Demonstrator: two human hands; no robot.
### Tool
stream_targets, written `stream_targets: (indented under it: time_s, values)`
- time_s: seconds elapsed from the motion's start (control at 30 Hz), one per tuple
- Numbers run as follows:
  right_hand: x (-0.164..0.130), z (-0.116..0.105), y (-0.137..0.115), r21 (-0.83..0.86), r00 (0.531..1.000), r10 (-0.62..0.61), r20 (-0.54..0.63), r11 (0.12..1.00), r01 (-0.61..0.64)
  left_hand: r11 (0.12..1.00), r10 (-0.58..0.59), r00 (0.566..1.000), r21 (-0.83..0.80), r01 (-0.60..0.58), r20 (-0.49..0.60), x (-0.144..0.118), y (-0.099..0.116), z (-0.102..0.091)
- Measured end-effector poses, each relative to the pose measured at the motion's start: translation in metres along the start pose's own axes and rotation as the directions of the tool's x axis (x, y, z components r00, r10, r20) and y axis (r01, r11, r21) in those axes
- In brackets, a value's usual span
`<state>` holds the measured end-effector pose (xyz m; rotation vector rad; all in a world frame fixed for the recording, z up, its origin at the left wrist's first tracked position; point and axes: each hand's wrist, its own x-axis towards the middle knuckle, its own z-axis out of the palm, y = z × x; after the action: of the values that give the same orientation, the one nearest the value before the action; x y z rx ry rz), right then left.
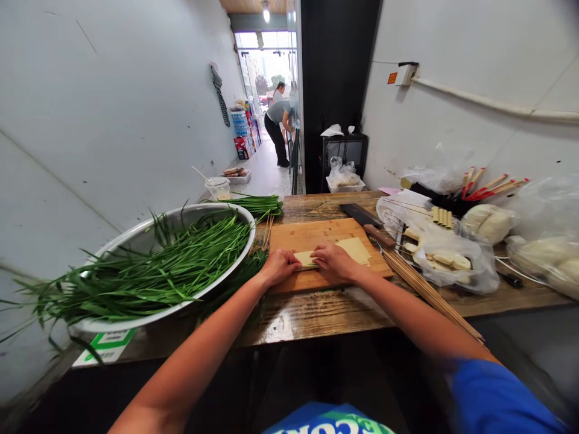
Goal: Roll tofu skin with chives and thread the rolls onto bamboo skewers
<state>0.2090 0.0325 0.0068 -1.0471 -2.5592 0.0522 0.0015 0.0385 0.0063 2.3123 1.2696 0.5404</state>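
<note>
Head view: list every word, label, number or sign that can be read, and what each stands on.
No text here reads whole.
Blue garment: white letters, upside down and cut off by the frame edge, unreadable.
Orange tag on the right wall: too small to read.
Green-and-white label under the metal basin: blurred print, unreadable.
Stacked boxes down the corridor: too far to read.

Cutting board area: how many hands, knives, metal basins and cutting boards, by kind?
Hands: 2, left hand and right hand, both on the pale sheet
Cleaver: 1
Metal basin of green chives: 1
Wooden cutting board: 1
Total: 5
</note>
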Motion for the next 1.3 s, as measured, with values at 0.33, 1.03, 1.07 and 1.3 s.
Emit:
stream_targets:
  time_s: [0.33,1.03,1.07,1.3]
  values:
    - [-0.025,0.030,-0.017,-0.373,0.937,-0.306,-0.170,0.900,0.226,1.000,-0.019,1.000,-0.009,0.019,0.022,0.002,-0.001,-0.001]
    - [-0.002,0.020,0.003,-0.130,0.967,-0.252,-0.047,0.961,0.244,0.840,0.257,0.964,0.509,-0.190,-0.064,-0.021,0.019,0.019]
    - [-0.002,0.020,0.003,-0.120,0.967,-0.248,-0.054,0.963,0.240,0.842,0.260,0.962,0.506,-0.185,-0.081,-0.021,0.016,0.020]
    - [-0.003,0.017,0.000,-0.101,0.981,-0.180,-0.072,0.980,0.173,0.874,0.273,0.951,0.451,-0.182,-0.145,-0.022,0.005,0.023]
